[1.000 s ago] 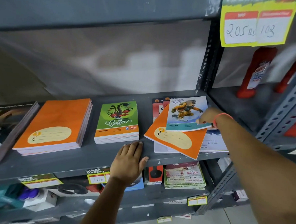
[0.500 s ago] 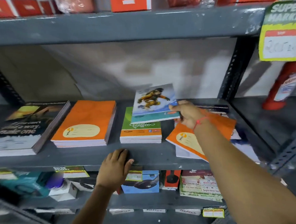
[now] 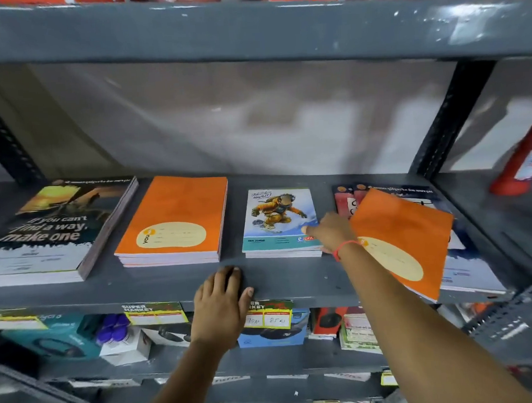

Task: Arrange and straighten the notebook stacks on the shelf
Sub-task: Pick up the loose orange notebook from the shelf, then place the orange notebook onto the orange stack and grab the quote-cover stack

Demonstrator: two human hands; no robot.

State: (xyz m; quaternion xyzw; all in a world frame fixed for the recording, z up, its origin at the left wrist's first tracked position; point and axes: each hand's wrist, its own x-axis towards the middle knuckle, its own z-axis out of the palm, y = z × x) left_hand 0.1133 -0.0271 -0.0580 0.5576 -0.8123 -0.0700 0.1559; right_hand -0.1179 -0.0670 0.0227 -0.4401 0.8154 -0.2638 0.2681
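Four notebook piles lie on the grey shelf (image 3: 293, 281). At the far left is a dark stack (image 3: 53, 231), then a squared orange stack (image 3: 173, 218). A snowboarder notebook (image 3: 278, 219) lies flat on the small middle stack, covering the green cover. My right hand (image 3: 332, 233) is at its right edge, thumb on the cover, fingers hidden. To the right, a loose orange notebook (image 3: 405, 240) sits skewed across the right stack (image 3: 468, 272). My left hand (image 3: 222, 299) rests flat on the shelf's front edge and holds nothing.
A dark slotted upright (image 3: 451, 117) stands behind the right stack, and a red bottle (image 3: 519, 169) stands in the bay beyond it. The upper shelf (image 3: 249, 26) hangs overhead. Price tags (image 3: 269, 316) hang on the front edge; boxed goods (image 3: 271, 333) fill the lower shelf.
My right hand carried the snowboarder notebook left from the skewed right pile and laid it on the green stack. The left hand stayed on the shelf edge. The view tilted upward.
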